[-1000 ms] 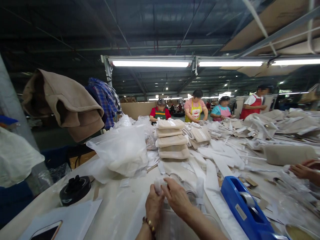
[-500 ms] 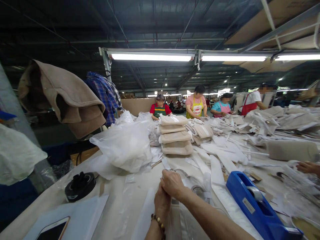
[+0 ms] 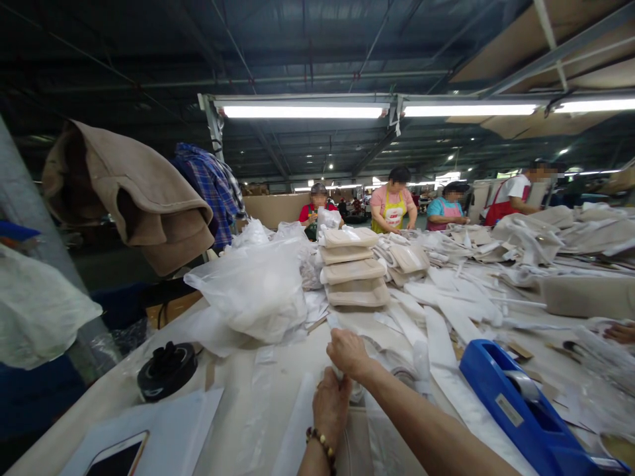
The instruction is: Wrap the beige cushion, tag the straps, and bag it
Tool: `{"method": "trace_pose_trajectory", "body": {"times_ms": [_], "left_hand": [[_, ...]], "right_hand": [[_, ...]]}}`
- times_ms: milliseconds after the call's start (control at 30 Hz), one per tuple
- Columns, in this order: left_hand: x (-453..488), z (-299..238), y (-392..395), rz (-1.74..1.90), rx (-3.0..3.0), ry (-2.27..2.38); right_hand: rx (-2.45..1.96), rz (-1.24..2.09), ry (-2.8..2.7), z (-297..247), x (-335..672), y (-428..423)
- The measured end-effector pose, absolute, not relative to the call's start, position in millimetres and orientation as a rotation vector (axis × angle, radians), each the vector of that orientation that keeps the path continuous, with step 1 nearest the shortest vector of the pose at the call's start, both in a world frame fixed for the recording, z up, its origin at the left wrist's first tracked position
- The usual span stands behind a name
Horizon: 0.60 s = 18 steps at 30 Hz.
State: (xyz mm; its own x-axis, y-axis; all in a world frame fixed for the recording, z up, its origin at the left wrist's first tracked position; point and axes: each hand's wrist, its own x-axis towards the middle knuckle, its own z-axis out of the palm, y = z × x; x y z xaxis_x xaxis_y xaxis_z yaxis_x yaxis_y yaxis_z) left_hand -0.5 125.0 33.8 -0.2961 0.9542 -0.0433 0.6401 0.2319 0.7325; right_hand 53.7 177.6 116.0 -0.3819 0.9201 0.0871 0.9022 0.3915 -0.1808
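Observation:
My left hand [image 3: 330, 406], with a bead bracelet at the wrist, and my right hand [image 3: 348, 352] are closed together low in the middle of the view. Both grip a small white piece [image 3: 334, 322] whose tip sticks up above my right fist; what it is I cannot make out. Under them lie clear plastic bags and white strips [image 3: 441, 344] on the pale table [image 3: 233, 390]. A stack of beige packed pieces [image 3: 354, 274] stands just behind my hands.
A blue tape dispenser [image 3: 516, 403] sits at the right, a black round holder [image 3: 167, 370] and a phone [image 3: 116, 457] at the left. A full plastic bag [image 3: 253, 291] lies left of the stack. Several people work at the far end; another person's hand [image 3: 620, 330] shows at the right edge.
My two hands have closed more tightly together and shifted a little right and forward. The camera has turned slightly, so the table things drift right. The hand at the right edge has drawn back.

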Motion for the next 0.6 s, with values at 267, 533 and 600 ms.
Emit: {"method": "trace_pose_trajectory", "body": {"times_ms": [267,533,600], "left_hand": [[1,38,124,0.709,1.443,2.094],[-3,29,121,0.637,1.469,2.117],[-4,29,119,0.626,1.458,2.126]], "right_hand": [[-1.662,0.285,-2.439,108,49,197],[-1.576,0.396,-2.318,103,55,193],[-1.504,0.383,-2.267,105,73,182]]}}
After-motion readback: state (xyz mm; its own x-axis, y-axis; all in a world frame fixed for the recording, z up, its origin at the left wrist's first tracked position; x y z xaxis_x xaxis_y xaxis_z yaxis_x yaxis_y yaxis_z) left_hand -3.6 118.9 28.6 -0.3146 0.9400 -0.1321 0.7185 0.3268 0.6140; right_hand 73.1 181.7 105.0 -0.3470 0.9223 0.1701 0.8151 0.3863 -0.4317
